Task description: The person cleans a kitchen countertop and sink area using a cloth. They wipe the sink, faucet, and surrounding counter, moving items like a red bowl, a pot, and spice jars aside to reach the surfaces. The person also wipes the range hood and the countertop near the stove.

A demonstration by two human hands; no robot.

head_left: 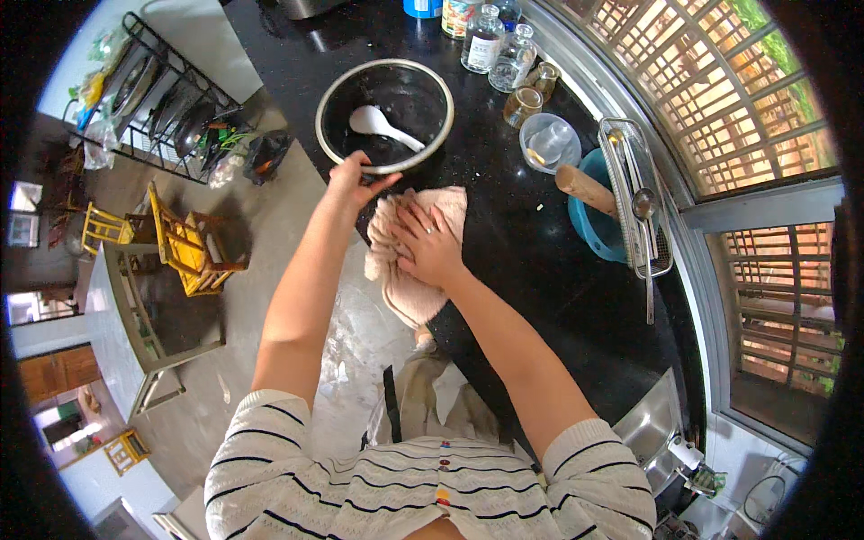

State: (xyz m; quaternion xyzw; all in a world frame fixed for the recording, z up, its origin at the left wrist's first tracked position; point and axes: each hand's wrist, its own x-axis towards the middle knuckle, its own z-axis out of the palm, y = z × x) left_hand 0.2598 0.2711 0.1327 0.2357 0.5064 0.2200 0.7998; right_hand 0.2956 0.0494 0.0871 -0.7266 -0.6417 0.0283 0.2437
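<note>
My left hand (348, 180) pinches the near rim of a wide round bowl (416, 74), dark inside with a pale rim, on the black countertop (513, 315). A white spoon (382, 128) lies in the bowl, its handle toward the near right. Just nearer to me, my right hand (429, 243) rests flat with fingers spread on a crumpled pale pink cloth (445, 205). The cloth hangs partly over the counter's left edge. A ring shows on one finger of that hand.
Glass bottles (481, 45) and jars (523, 105) line the far right. Nearby stand a translucent tub (533, 126), a blue basin (589, 236) with a wooden stick (585, 191), and a metal basket (661, 243) of utensils. A sink (652, 423) lies at lower right, window bars beyond.
</note>
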